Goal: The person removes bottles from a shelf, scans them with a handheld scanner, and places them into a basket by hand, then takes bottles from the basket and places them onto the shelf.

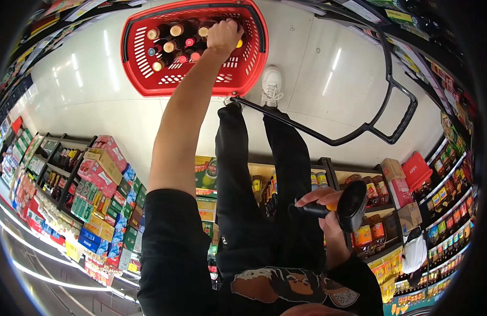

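Note:
My left hand (225, 38) reaches down into the red shopping basket (148, 87), fingers curled among the bottles. What those fingers close on is hidden beneath the hand. Several dark bottles (176, 30) stand upright in the basket, with gold or red caps; a yellow cap (239, 43) shows just right of my hand. The basket's long black pull handle (354, 138) slants out to the right. Close to my body, my right hand (327, 203) is wrapped round a black handheld barcode scanner (353, 206) with an orange trigger. The scanner is held away from the basket.
Beside the basket are my white shoe (272, 84) and the pale tiled floor (317, 58). Stacked drink cartons (104, 174) stand at the left. Shelves with jars (377, 187) lie behind my legs, and packed shelves (448, 195) curve along the right. A red bin (416, 169) sits there.

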A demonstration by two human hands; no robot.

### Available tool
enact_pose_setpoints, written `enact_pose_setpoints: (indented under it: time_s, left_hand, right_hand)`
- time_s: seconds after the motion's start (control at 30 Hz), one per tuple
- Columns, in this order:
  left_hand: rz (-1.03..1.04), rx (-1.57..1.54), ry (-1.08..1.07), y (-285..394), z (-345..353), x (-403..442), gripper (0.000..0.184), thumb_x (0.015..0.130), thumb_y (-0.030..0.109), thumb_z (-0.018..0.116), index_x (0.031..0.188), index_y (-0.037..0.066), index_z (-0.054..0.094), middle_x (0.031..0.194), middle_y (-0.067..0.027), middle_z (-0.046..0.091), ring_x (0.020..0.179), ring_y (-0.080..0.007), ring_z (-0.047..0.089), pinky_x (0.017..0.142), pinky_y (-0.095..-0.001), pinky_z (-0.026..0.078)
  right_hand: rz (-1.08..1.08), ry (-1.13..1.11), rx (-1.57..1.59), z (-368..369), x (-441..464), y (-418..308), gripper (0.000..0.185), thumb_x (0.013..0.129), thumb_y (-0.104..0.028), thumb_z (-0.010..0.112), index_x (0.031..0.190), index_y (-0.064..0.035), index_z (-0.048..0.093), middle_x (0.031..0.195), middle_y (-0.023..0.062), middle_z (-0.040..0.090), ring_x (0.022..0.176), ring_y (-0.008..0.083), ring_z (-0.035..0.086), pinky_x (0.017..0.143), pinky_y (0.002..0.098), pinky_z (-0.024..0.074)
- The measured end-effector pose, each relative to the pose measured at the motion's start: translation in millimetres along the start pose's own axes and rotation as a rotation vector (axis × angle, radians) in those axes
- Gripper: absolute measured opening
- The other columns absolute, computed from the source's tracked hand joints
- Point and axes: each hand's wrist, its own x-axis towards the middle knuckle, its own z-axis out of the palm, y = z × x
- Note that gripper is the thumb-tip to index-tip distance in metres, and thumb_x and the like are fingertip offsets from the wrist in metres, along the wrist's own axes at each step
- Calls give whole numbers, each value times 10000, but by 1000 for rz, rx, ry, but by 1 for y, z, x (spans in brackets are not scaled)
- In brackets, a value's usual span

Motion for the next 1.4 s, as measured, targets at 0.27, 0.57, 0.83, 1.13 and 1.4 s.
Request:
enact_pose_setpoints:
  time_s: [0.27,0.57,0.83,1.13,1.4]
  left_hand:
    - [99,11,91,-7,45,24,414,927,427,680,943,14,700,897,-213,733,859,-397,729,797,-489,590]
    - [115,73,13,-8,60,34,415,943,370,653,1159,16,666,916,-167,748,860,-347,744,777,-470,593]
    - [-105,-23,-87,-5,49,32,619,943,425,681,1343,-34,567,1008,-181,752,942,-353,739,818,-453,594]
    - [187,-538,371,-7,-103,-78,275,982,276,680,1063,37,571,942,-151,755,866,-338,749,706,-422,596]
    - [-63,-726,-223,7,-227,-306,217,996,230,677,970,40,574,703,-121,684,646,-281,702,606,-409,535]
  right_hand:
    - [-24,-12,70,-2,7,10,344,999,-158,663,1311,-30,597,1235,298,647,1063,367,695,900,506,602]
    - [25,24,122,1,13,14,326,979,-102,664,1297,-33,633,1238,287,651,1078,355,692,913,492,603]
    - [11,45,34,11,15,18,308,1016,-131,615,1313,-49,611,1223,275,658,1068,342,688,898,476,600]
    - [65,67,80,47,5,3,235,1025,-144,595,1240,-49,596,1154,219,668,1060,322,681,943,484,558]
    - [-100,-176,-250,105,-21,-90,227,993,-70,632,1219,-52,612,1093,165,650,1020,278,667,903,424,538]
